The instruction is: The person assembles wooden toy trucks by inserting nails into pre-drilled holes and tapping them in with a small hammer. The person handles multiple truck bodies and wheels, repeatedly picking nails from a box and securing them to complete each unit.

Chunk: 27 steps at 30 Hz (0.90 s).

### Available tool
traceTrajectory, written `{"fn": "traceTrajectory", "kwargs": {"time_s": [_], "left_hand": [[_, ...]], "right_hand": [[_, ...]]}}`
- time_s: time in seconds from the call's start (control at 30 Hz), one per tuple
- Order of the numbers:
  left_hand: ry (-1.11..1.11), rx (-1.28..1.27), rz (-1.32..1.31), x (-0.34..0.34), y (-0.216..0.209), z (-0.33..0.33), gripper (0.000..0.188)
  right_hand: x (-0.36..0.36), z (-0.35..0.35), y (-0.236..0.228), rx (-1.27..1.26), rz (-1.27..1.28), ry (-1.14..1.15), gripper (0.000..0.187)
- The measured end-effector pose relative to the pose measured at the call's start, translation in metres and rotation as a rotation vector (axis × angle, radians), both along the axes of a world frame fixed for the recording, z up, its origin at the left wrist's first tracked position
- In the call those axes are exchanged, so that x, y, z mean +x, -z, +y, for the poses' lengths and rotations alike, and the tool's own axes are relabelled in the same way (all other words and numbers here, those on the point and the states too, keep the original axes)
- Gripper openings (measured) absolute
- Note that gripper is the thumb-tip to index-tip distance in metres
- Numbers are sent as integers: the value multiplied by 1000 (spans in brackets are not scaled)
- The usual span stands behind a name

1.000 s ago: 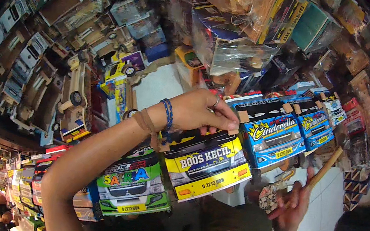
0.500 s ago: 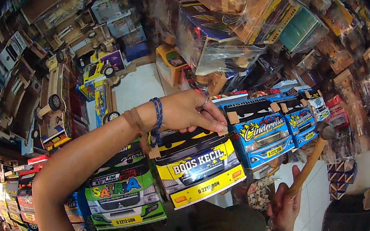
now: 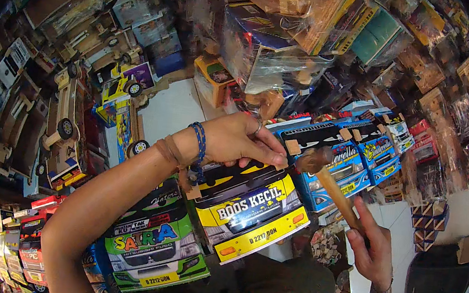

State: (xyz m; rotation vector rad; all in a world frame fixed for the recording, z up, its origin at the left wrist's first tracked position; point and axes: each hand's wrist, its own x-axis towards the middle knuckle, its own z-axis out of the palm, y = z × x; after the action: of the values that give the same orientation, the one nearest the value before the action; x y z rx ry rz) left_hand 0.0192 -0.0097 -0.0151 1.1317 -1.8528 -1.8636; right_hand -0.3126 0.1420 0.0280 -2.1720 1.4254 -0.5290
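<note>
Toy trucks crowd a shop around white floor tiles [image 3: 172, 106]. Your left hand [image 3: 235, 139] pinches the yellow truck's [image 3: 250, 207] top; at four o'clock, your right hand [image 3: 371, 248] grips a wooden hammer [image 3: 329, 181].

Bright, even light; fisheye bending, dark rim.

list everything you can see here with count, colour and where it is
yellow toy truck: one, yellow and black, centre, under the left hand
green toy truck: one, green, lower left of the yellow one
blue toy trucks: several, blue, in a row to the right
hammer: one, wooden handle, dark head by the yellow truck's top corner
wooden toy trucks: many, bare wood, stacked at left
bagged toys: many, mixed colours, piled at top
left hand: on the yellow truck's top, blue bracelet at wrist
right hand: grips the hammer handle
</note>
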Motion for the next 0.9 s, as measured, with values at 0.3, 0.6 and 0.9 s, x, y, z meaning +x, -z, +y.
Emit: {"fn": "traceTrajectory", "kwargs": {"time_s": [0.3, 0.6, 0.9], "left_hand": [[17, -35, -6, 3, 3, -4, 35], [25, -57, 8, 0, 4, -3, 36], [6, -46, -15, -3, 0, 0, 28]], "right_hand": [[19, -13, -13, -86, 155, -171, 60], [21, -8, -9, -66, 469, -242, 70], [21, -6, 2, -177, 388, -269, 72]]}}
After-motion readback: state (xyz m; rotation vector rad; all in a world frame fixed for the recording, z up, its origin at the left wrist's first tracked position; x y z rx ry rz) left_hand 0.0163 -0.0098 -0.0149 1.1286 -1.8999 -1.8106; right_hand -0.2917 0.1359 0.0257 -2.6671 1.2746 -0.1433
